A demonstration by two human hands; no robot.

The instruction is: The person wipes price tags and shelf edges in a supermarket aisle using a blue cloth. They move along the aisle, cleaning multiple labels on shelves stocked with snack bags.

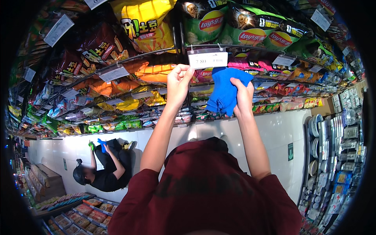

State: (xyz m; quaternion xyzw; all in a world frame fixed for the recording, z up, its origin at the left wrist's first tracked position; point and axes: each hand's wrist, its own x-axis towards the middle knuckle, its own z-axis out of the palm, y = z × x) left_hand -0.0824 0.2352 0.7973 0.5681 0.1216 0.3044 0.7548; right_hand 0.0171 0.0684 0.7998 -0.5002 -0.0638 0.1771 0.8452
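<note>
A paper price tag in a clear plastic holder (208, 59) hangs by two rings from the edge of a wire snack shelf. At its lower left corner is my left hand (179, 80), thumb and forefinger pinched on the tag's edge. My right hand (244, 94) grips a blue cloth (224, 86), whose top edge lies just below the holder's right part. Above the tag, green and black Lay's chip bags (205, 26) stand on the shelf, with a yellow chip bag (149, 26) to their left.
Lower shelves carry more snack bags, among them orange ones (113, 86). On the floor at left a person in black (108, 176) crouches with a blue cloth and a green packet. A shelf rack of household goods (321, 164) stands at right; packaged food (85, 210) fills a display at lower left.
</note>
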